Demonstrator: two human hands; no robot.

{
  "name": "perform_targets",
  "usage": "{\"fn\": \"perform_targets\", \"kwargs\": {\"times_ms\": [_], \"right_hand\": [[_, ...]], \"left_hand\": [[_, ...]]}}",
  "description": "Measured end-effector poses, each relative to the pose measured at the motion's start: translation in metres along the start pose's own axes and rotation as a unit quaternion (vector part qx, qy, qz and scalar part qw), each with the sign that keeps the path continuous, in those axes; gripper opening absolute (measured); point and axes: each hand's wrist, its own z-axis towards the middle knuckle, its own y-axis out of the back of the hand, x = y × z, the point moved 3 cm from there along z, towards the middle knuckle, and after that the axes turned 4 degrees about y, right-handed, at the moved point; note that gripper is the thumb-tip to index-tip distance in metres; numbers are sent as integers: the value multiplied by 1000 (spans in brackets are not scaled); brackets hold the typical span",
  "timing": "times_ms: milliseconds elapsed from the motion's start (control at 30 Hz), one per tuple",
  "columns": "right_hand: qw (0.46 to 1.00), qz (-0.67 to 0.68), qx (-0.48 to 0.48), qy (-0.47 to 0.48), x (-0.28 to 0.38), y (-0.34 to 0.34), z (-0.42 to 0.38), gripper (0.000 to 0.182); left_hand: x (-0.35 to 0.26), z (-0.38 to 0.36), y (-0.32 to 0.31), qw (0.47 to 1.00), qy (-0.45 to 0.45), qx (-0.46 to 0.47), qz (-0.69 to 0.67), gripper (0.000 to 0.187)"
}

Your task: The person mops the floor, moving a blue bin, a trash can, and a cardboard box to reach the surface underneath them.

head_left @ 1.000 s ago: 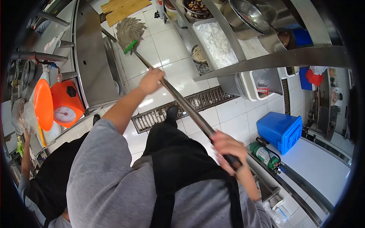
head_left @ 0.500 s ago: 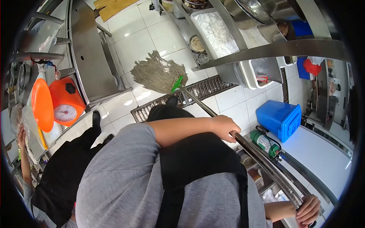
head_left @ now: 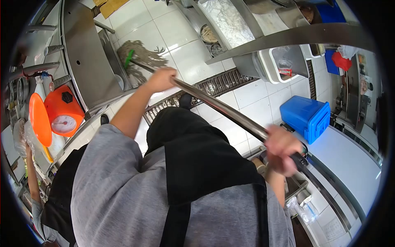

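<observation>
A mop lies across the view, its grey string head [head_left: 144, 53] spread on the white floor tiles beside the steel cabinet at left. A green clamp [head_left: 129, 58] joins the strings to the long metal handle [head_left: 218, 106]. My left hand [head_left: 162, 80] is closed round the handle's lower part, close to the mop head. Near the handle's upper end, my right hand [head_left: 283, 149] grips it, blurred by motion. The handle slants from upper left to lower right in front of my black apron [head_left: 205, 164].
A steel cabinet [head_left: 84, 53] borders the mop. A drain grate [head_left: 220, 85] crosses the floor. At right stand a blue bin [head_left: 305, 117] and a white worktop [head_left: 347, 166]. An orange scale [head_left: 63, 113] and a co-worker in a black apron [head_left: 61, 199] are at left.
The mop head has swung left across the tiles to the cabinet. My left hand has moved left and forward with the handle; my right hand has come up and inward from the lower right.
</observation>
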Motion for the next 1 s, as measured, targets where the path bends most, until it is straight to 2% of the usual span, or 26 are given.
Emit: {"fn": "perform_targets", "kwargs": {"times_ms": [33,100,133,200,233,300,433,500,533,567,600,633,700,733,767,833,867,900,967,1000], "right_hand": [[999,-2,15,-41,-23,0,-6,19],[989,-56,87,-103,-51,-1,-9,7],[987,-66,79,-121,-55,-2,-11,5],[985,-85,76,-132,-49,4,-9,6],[984,-94,80,-126,-37,9,-4,7],[982,-136,57,-119,-4,15,1,3],[963,-265,47,-33,67,1,5,14],[961,-263,40,71,95,-12,4,27],[956,-258,71,122,107,-16,3,29],[946,-274,113,134,125,-25,3,31],[925,-295,141,193,134,-43,11,34],[929,-261,128,227,135,-62,11,30],[924,-258,188,209,150,-95,22,34],[926,-254,199,194,161,-102,25,35],[929,-251,207,179,169,-106,26,35],[926,-221,236,194,182,-111,29,37],[943,-117,230,209,188,-104,31,30],[950,-13,219,221,192,-98,31,28],[952,-171,128,218,208,-103,28,37],[956,-155,124,214,213,-97,29,40]], "left_hand": [[27,-4,2,999,13,-43,29,22],[65,-13,2,984,104,-91,117,29],[71,-10,-5,984,99,-88,116,29],[74,-1,-10,978,197,-75,11,41],[71,7,-14,978,194,-78,11,41],[28,28,-11,990,62,-118,-49,47],[-49,61,-14,979,33,-165,-118,44],[-81,82,-20,961,-78,-182,-195,45],[-100,89,-24,959,-102,-166,-204,45],[-119,94,-25,957,-127,-152,-212,44],[-136,95,-25,959,-123,-103,-235,37],[-151,92,-26,958,-119,-55,-257,31],[-173,80,-25,985,-94,13,-146,31],[-176,78,-29,979,-121,37,-158,36],[-182,75,-27,969,-185,31,-160,32],[-197,55,-23,972,-165,63,-157,29],[-203,45,-22,967,-203,41,-150,30],[-207,39,-26,967,-192,82,-145,31],[-212,22,-27,968,-185,99,-137,32],[-213,13,-27,967,-187,104,-139,32]]}}
